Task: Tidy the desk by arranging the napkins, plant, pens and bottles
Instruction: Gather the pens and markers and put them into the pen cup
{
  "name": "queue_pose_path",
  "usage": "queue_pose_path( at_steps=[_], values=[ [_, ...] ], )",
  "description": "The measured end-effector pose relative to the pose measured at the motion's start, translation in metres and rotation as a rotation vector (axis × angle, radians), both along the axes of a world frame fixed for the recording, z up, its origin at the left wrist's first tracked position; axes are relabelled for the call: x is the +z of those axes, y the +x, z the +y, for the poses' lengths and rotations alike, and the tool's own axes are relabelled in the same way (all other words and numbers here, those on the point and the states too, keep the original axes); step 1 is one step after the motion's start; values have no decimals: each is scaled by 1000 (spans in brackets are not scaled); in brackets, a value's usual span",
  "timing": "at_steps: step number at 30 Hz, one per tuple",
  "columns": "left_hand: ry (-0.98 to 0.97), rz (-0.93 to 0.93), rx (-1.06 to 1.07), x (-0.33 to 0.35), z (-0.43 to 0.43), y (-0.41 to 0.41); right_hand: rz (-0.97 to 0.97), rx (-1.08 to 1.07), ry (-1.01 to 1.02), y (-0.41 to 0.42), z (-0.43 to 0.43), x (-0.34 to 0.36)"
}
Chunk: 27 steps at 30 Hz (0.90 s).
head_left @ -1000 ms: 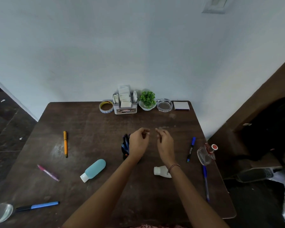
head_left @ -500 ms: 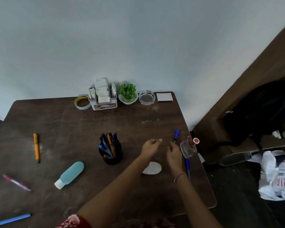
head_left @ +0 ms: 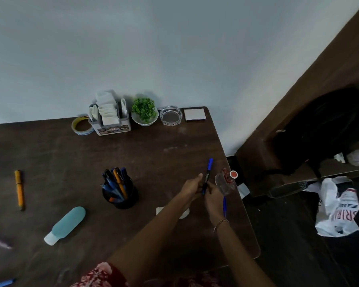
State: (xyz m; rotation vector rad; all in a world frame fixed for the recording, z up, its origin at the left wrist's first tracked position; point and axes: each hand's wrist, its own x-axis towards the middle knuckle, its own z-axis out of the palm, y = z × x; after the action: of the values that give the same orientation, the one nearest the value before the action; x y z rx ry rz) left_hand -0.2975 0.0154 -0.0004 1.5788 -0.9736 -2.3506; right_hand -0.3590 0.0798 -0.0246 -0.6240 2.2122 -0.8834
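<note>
Marker (head_left: 208, 175) with blue cap, off the desk (head_left: 164, 154) half a second ago, now pinched between my left hand (head_left: 192, 188) and right hand (head_left: 212, 193): collection under way. Pen cup (head_left: 120, 191) lies left of my grip, open room between. Clear bottle (head_left: 225, 182) and desk edge crowd the right.

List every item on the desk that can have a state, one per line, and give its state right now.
blue marker: capped, held by both hands
left hand: closed on the marker
right hand: closed on the marker
pen holder: upright, holding pens
teal bottle: lying down, capped
orange pen: lying loose
clear bottle: lying at the desk edge, red cap on
napkin holder: upright, stocked
plant: upright
glass ashtray: upright, apparently empty
</note>
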Motion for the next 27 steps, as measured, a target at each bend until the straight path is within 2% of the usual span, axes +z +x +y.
queue_pose_path(
  at_steps=[9,15,19,27],
  values=[
    [-2,-56,58,-8,-6,1,-140,-158,-33,2,-5,0],
    [-15,-11,111,-2,-13,17,-180,-255,-131,8,-11,6],
    [-66,-1,151,4,-19,32,-357,-313,-215,17,-16,16],
    [-214,-18,207,22,-33,64,-499,-271,-288,44,-28,36]
  ],
)
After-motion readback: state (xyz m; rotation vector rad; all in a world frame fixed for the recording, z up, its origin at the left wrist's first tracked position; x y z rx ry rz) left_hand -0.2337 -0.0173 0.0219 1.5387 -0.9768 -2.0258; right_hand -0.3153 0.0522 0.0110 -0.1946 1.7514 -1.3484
